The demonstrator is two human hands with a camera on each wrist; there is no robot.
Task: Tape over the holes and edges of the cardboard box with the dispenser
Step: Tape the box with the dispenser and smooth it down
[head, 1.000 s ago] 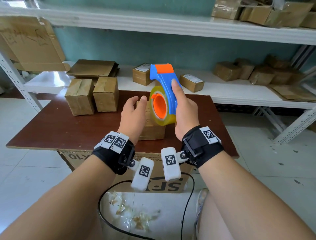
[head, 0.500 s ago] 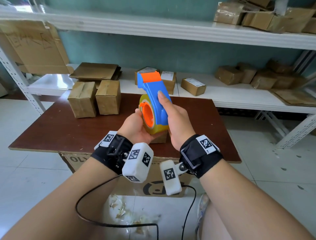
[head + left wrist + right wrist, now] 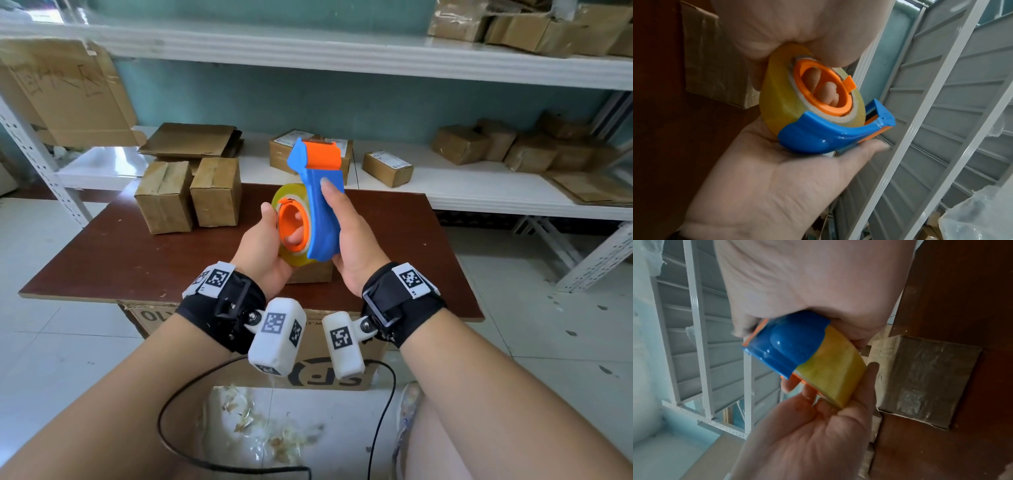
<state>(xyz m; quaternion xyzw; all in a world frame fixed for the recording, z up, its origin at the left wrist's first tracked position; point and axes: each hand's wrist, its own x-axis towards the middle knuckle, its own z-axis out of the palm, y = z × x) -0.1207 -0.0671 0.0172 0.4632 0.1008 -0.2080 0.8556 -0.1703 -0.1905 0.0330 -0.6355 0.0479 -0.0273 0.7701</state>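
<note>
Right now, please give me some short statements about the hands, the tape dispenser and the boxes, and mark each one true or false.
1. The right hand grips the blue tape dispenser. True.
2. The left hand rests flat on the table. False: it holds the yellowish tape roll, with fingers showing through the orange hub.
3. The dispenser's orange cutter end points upward. True.
4. The dispenser is pressed on the cardboard box. False: it is held in the air above the box.
5. Two brown boxes stand side by side on the table's far left. True.
</note>
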